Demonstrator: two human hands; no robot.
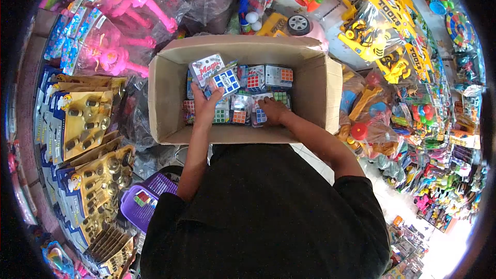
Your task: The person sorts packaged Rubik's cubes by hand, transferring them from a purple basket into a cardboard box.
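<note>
Fingers of the left hand close around two packaged puzzle cubes, lifting them just above the others at the left end of the cardboard box. Right hand lies flat, fingers spread and pressing on a cube pack in the near row, gripping nothing. More cube packs fill the box floor in rows. Left of the box hang pink toys and yellow carded sets; a purple basket sits below, yellow tool toys to the right.
</note>
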